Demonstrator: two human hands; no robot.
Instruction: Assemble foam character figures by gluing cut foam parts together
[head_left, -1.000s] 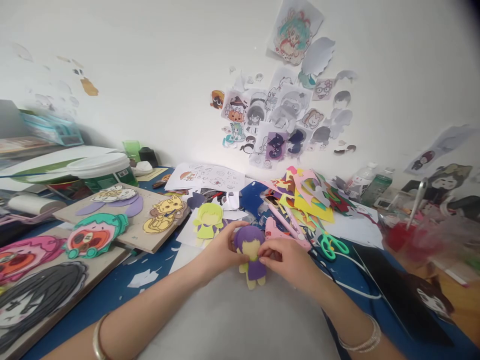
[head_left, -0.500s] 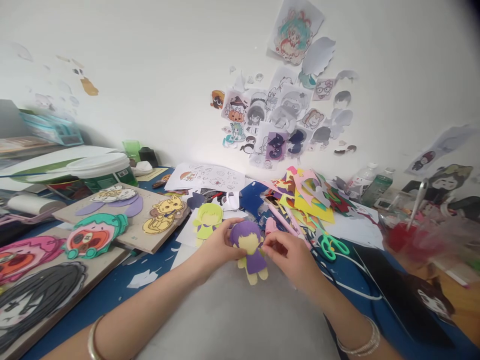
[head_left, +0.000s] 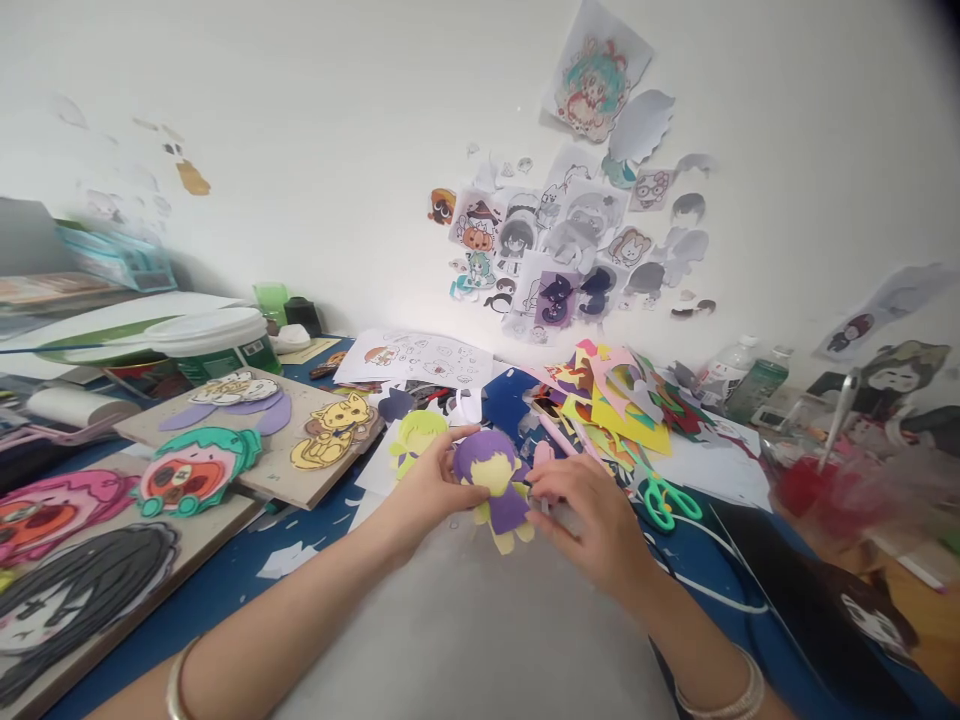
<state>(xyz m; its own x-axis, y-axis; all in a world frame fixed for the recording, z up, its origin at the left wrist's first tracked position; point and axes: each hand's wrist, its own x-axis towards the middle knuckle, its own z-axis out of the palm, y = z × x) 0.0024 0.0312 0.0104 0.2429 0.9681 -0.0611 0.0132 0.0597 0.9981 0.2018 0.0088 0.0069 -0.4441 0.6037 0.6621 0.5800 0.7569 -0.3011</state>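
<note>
A paper doll (head_left: 510,508) with purple hair, a blank pale-yellow face and a purple dress is held upright, slightly tilted, above the grey surface (head_left: 480,640). My left hand (head_left: 431,490) grips it by its left side, thumb across the lower face and fingers behind the hair. At the doll's right side, my right hand (head_left: 577,510) has its thumb and fingers pinched by the arm; whatever lies between those fingertips is too small to name. Behind my left hand, a green-haired paper doll (head_left: 421,432) lies on white paper, partly covered.
Green-handled scissors (head_left: 670,503) and a white cable (head_left: 712,590) lie to the right. Coloured paper scraps (head_left: 622,400) are heaped behind. Boards (head_left: 300,480) with paper figures fill the left, near a white-lidded tub (head_left: 214,345). Bottles (head_left: 757,385) stand back right.
The doll has tilted, its lower body swinging right. My right hand has moved slightly right and down, still beside the doll's arm. The view has shifted a little.
</note>
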